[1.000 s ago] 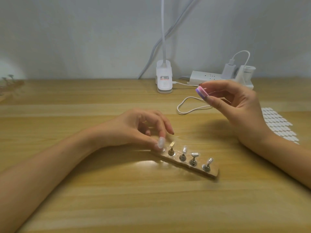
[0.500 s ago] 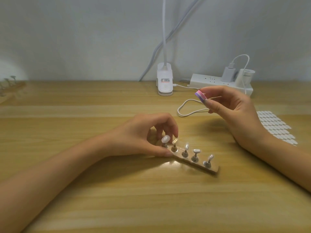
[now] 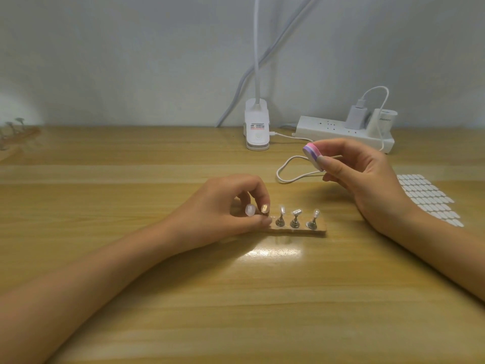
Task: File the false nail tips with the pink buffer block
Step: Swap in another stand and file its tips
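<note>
Near the middle of the table (image 3: 183,298), a wooden holder (image 3: 315,231) lies roughly parallel to the near edge, carrying a row of false nail tips (image 3: 297,212) on small metal stands. The left hand (image 3: 225,208) curls over the holder's left end, thumb in front and forefinger behind, pinching there; whether it grips the strip or a stand is hard to tell. The right hand (image 3: 367,179) pinches the pink buffer block (image 3: 311,154) between thumb and fingertips, raised above the surface beyond the holder, apart from the tips. A lamp clamp (image 3: 257,130) and power strip (image 3: 328,130) sit along the far edge.
</note>
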The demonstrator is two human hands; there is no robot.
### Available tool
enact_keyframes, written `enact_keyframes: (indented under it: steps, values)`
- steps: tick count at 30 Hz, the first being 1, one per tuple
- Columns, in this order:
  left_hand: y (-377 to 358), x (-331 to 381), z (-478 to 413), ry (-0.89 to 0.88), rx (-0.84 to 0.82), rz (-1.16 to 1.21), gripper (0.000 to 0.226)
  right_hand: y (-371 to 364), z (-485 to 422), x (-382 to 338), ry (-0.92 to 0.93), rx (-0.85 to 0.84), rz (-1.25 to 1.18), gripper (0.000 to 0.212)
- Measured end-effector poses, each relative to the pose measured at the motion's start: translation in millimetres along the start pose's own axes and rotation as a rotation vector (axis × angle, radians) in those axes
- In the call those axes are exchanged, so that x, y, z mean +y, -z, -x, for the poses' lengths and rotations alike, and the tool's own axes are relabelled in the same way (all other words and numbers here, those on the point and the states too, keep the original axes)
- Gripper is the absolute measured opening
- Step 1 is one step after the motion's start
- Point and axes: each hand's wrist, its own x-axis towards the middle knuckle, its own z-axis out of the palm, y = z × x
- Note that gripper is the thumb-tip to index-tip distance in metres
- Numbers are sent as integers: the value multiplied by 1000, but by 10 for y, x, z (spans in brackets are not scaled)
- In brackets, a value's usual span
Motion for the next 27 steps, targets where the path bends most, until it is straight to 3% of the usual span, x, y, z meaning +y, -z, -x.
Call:
enact_keyframes:
  steps: [11,16,19,21,24,27]
  values:
    - [-20,49,17,-243,34,-198,15,-8,10,-35,-10,-19,7,36]
    - [-28,82,45,-409,166,-263,13,-1,-3,-14,-12,-32,2,29]
    - [-1,114,42,-439,258,-98,12,15,-4,-9,-17,-71,9,28]
    - [37,128,31,-349,310,84,12,22,3,-13,-10,-115,25,29]
    - [82,57,-6,-34,390,259,15,-7,27,-32,3,-179,37,36]
    - [82,-63,-30,243,295,297,15,-63,69,-46,22,-266,96,41]
